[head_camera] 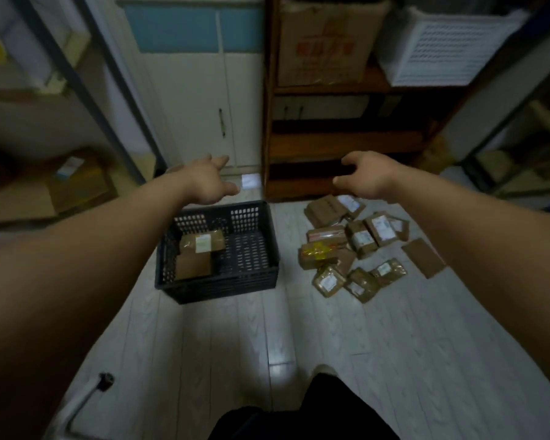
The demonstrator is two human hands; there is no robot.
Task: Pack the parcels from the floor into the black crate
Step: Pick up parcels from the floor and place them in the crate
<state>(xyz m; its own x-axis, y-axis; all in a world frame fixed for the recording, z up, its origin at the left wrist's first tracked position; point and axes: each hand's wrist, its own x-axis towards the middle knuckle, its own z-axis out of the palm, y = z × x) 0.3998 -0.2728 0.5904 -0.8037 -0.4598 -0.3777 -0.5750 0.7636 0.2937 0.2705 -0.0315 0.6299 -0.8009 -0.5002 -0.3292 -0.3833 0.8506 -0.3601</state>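
Left hand [208, 182] is spread and empty above the far rim of the black crate [218, 282], right hand [367, 178] loosely spread and empty above the far edge of the parcels [356, 246] heaped on the floor [299, 338] beside the crate, which holds two parcels [197, 254] in its left half.

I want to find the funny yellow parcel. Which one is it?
Look at the pile of brown cardboard parcels on the pale floor, right of the black plastic crate. On the pile's left edge lies a brown parcel wrapped in yellow tape; no other parcel there shows yellow tape.
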